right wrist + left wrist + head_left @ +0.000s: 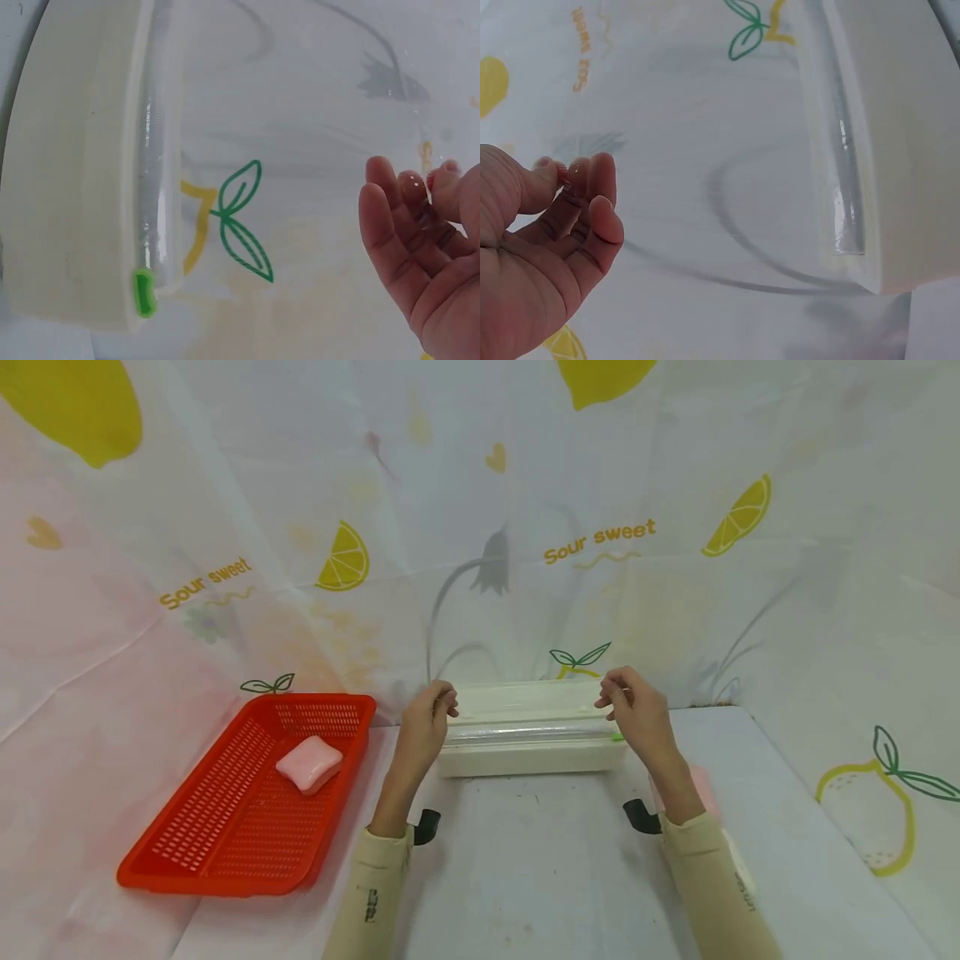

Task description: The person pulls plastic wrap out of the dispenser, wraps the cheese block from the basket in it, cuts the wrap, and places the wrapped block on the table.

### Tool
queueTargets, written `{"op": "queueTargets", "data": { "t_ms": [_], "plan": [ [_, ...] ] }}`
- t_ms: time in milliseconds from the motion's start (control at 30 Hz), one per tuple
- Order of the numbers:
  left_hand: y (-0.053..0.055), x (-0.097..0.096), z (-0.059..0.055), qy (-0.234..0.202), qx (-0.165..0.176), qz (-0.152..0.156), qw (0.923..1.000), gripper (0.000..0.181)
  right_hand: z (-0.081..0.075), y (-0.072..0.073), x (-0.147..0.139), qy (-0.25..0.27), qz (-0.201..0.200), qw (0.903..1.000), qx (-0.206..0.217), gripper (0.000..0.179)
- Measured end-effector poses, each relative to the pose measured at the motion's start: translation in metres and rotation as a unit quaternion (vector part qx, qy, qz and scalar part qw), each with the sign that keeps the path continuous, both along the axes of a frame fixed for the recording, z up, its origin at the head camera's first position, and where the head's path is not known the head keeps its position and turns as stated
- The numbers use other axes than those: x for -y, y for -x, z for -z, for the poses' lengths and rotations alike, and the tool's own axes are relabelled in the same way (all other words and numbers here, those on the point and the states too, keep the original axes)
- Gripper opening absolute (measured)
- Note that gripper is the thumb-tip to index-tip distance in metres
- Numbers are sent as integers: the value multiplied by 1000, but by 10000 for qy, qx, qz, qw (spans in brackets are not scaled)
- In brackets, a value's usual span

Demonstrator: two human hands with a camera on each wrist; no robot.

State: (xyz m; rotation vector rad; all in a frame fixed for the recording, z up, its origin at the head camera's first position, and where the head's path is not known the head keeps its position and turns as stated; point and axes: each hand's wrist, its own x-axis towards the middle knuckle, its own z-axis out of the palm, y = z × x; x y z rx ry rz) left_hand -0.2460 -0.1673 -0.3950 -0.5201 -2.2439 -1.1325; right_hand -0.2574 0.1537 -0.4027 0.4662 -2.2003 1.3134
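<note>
A cream-white cling film dispenser (531,760) stands against the back wall, its lid (525,700) raised. Inside lies a shiny roll of cling film (528,734), with a small green piece (144,292) at the right end. My left hand (426,727) is above the dispenser's left end, thumb and fingertips pinching clear film, seen as a glint in the left wrist view. Above the right end, my right hand (637,714) pinches the film in the same way. The transparent sheet between the hands is barely visible.
On the left, a red plastic basket (330,827) holds a pink soap bar (309,763). Another pink object (703,789) and a whitish one (738,860) are partly hidden by the right forearm. A lemon-print sheet (420,510) covers the walls behind the white table (525,877).
</note>
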Motion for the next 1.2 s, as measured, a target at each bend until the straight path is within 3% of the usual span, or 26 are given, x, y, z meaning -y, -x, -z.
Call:
{"op": "queueTargets", "data": {
  "t_ms": [267,600,933,1200],
  "plan": [
    [-8,-1,-24,14,-557,115,9984,4,-21,-6,-2,133,-44,9993,-340,10],
    [-25,-8,-57,-57,-1293,-22,9916,4,-51,-19,-5,233,71,9945,-1018,6],
    [-41,-7,-88,-119,-1510,13,9885,6,-84,-35,-7,278,92,9864,-1616,7],
    [-50,-7,-110,-55,-2031,30,9791,6,-108,-43,-6,243,203,9773,-2095,7]
  ]
}}
